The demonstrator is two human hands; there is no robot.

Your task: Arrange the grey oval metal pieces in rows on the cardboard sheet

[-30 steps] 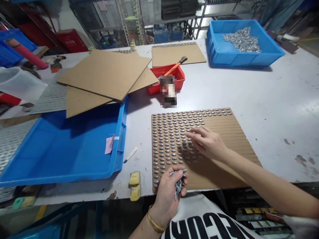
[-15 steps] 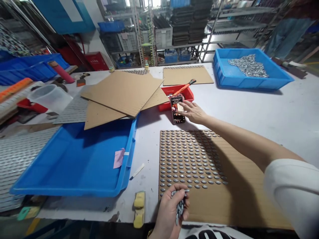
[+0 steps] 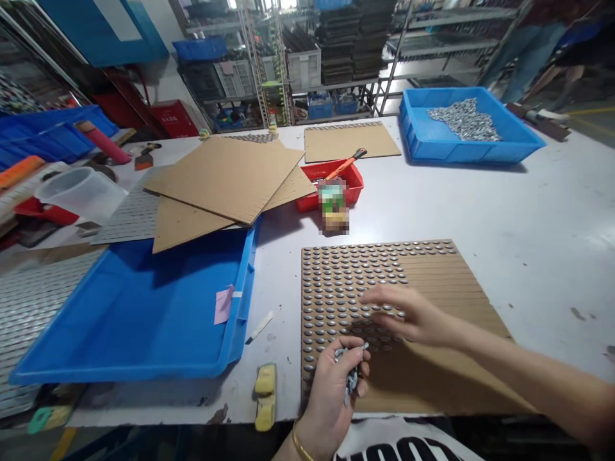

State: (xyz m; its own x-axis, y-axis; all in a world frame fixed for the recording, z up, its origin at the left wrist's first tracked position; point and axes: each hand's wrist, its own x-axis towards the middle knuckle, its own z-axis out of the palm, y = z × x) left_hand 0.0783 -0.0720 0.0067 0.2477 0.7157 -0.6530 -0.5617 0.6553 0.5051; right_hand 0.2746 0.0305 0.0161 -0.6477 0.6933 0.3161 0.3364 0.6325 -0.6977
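Note:
My left hand (image 3: 332, 390) is closed around a bunch of small silver metal studs (image 3: 350, 371) at the near edge of a brown cardboard sheet (image 3: 432, 269). Rows of domed studs (image 3: 346, 288) cover the sheet's left part, while its right and lower parts show bare cardboard. My right hand (image 3: 408, 315) lies with fingers extended over the studded rows, at their right boundary, and holds nothing I can see. A phone (image 3: 333, 205) with a pixelated screen stands out just in front of a red tray (image 3: 353, 182).
A large blue tray (image 3: 144, 314) lies left of the sheet. Farther back, a blue tray (image 3: 480, 153) holds a pile of studs (image 3: 464, 121). Cardboard sheets (image 3: 225, 179) overlap at back left, beside perforated metal sheets (image 3: 33, 307). A yellow sponge (image 3: 265, 397) sits near the table edge.
My right hand has moved from beside the phone back over the studded sheet. My left hand still holds the studs. The view has tilted slightly.

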